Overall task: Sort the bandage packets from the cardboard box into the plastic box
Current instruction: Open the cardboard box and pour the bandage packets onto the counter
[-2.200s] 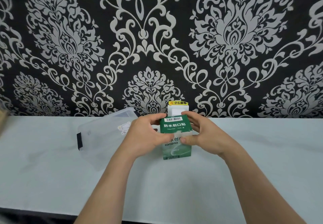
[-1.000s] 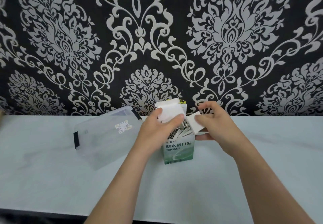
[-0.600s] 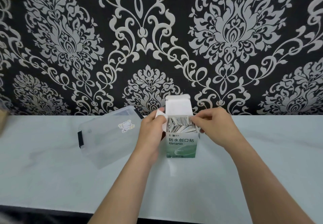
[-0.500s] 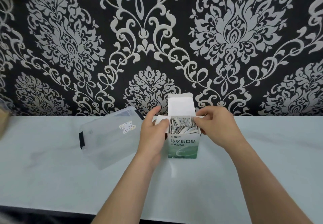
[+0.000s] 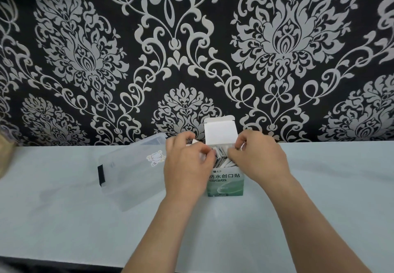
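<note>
bandage packets (image 5: 221, 158) stand packed in the open green cardboard box (image 5: 226, 184), upright on the pale table (image 5: 64, 219). left hand (image 5: 187, 168) and right hand (image 5: 258, 161) pinch its left and right rims, fingers curled. a lidded clear plastic box (image 5: 130, 172) lies just left.

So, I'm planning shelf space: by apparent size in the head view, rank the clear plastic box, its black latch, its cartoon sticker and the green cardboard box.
Largest: clear plastic box.
Next: green and white cardboard box, open flap included.
Smallest: white cartoon sticker and black latch, too close to rank.
</note>
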`<state>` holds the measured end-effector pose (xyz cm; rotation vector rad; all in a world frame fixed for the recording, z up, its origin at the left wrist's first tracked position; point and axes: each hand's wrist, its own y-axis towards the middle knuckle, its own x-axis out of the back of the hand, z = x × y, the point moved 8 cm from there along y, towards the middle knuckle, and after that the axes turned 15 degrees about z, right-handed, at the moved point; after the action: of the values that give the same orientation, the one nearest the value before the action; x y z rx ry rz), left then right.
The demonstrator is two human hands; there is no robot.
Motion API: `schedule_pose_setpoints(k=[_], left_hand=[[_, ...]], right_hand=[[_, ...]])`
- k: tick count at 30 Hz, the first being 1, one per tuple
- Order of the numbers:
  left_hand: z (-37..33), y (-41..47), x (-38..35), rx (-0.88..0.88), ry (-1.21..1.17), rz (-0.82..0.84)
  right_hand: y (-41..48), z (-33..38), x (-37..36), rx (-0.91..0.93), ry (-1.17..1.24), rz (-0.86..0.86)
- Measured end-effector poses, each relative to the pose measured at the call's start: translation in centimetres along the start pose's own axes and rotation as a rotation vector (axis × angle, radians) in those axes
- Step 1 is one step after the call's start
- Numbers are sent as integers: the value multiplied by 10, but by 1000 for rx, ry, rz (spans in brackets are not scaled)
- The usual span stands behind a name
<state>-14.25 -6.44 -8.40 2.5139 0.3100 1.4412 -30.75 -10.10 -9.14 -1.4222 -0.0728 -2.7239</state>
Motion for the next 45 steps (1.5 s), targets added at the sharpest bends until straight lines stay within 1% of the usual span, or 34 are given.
schedule_pose_setpoints(k=[2,4,8,10,12,15,18,20,24,31,34,37,39,41,42,43,45], left_hand=[[-5,0,4,-20,82,4],[-8,1,6,-44,101,22],[-6,5,0,-52,16,156],[-4,7,-4,-33,-44,219],[-3,7,-6,-10,-54,245],[-7,6,-1,-24,20,219],[-19,4,5,-75,179,218],[-23,5,4,-63,240,263],[-20,8,3,1,259,301],[-22,11,6,95,376,293],[-27,15,4,132,422,298],[-30,23,0,140,421,340],[-27,27,-1,136,391,366],[-25,29,-2,103,360,355],[-24,30,-1,74,347,329],[-24,30,0,42,332,295],[-24,30,5,-6,270,209]], right_hand=[[3,-5,-1,-7,68,3],[7,-15,-4,-18,221,45],[12,-27,-11,-21,507,137],[12,-30,-15,-39,605,145],[13,-31,-17,-59,653,143],[14,-24,-16,-19,559,93],[13,-15,-13,31,402,49],[11,-10,-11,81,349,41],[10,-4,-10,155,260,63],[7,1,-11,232,241,143],[4,1,-14,232,277,239],[-1,-2,-9,206,301,320],[-5,-6,-12,198,301,421],[-8,-7,-22,197,256,533],[-7,-7,-28,207,256,550],[-5,-6,-30,219,277,526],[2,-7,-30,221,329,429]])
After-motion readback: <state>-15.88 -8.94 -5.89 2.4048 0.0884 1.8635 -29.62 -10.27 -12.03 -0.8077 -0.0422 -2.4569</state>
